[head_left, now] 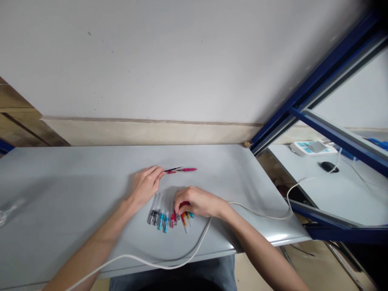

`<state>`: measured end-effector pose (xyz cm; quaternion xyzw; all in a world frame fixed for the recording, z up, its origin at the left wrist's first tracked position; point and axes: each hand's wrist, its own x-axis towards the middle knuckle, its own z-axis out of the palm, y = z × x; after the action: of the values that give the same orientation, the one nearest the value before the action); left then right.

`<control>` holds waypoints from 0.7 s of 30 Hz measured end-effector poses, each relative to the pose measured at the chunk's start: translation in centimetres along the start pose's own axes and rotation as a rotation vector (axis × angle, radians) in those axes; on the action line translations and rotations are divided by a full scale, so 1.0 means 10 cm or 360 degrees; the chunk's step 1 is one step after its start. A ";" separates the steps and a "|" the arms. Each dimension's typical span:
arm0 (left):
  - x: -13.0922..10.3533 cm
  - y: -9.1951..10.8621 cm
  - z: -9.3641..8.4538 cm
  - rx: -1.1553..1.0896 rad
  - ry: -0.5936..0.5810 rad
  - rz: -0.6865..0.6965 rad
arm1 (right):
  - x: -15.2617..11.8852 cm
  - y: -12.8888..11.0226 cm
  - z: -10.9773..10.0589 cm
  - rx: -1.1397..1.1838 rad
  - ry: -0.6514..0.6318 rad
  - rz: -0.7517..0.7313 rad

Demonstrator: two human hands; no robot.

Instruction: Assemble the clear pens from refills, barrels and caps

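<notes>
My left hand (148, 180) is closed, its fingertips pinching the near end of a thin dark pen refill (174, 169). Beside that refill, a pinkish-red pen part (189, 169) lies on the grey table. My right hand (195, 201) is curled with thumb and fingers together over a row of pens; something red shows under its fingers, mostly hidden. Left of it lie clear pen barrels with black ends (153, 216), then ones with blue ends (163, 222). Red-ended barrels (173, 220) and orange-yellow ones (184, 222) sit just below my right fingers.
A white cable (166, 267) crosses the table's front edge and runs under my right arm to the right. Blue metal framing (287, 101) borders the table's right side. Beyond it are a black mouse (329, 167) and a white device (315, 148). A wall (163, 133) stands behind.
</notes>
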<state>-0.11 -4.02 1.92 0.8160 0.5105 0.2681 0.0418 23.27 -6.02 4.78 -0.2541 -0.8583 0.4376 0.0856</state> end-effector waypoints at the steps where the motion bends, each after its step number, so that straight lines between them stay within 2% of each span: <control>1: 0.00 0.00 0.00 0.0000 0.0000 0.0001 | 0.00 0.00 0.00 -0.0028 0.0004 -0.0006; 8: 0.01 -0.01 0.02 0.0005 0.0004 0.0025 | -0.02 -0.01 0.01 -0.0176 0.0024 -0.0031; 10: 0.02 0.00 0.02 0.0007 0.0006 0.0034 | -0.05 0.00 -0.09 -0.0172 0.0140 -0.0039; 12: 0.01 0.01 0.02 -0.0002 0.0006 0.0054 | -0.10 0.03 -0.23 -0.0152 0.0387 0.0014; 14: 0.01 0.02 0.02 -0.0021 0.0017 0.0070 | -0.17 0.10 -0.36 -0.0205 0.0686 0.0181; 15: 0.00 0.03 0.02 -0.0033 0.0025 0.0078 | -0.21 0.14 -0.40 -0.0245 0.0770 0.0295; 18: -0.01 0.05 0.03 -0.0073 0.0042 0.0108 | -0.31 0.27 -0.39 -0.0382 0.0870 0.0657; 21: -0.02 0.07 0.03 -0.0108 0.0038 0.0125 | -0.35 0.32 -0.26 -0.0508 0.0894 0.0826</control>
<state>0.51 -4.44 1.79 0.8302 0.4691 0.2965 0.0529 28.40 -4.45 4.05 -0.5818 -0.7661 0.2196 0.1627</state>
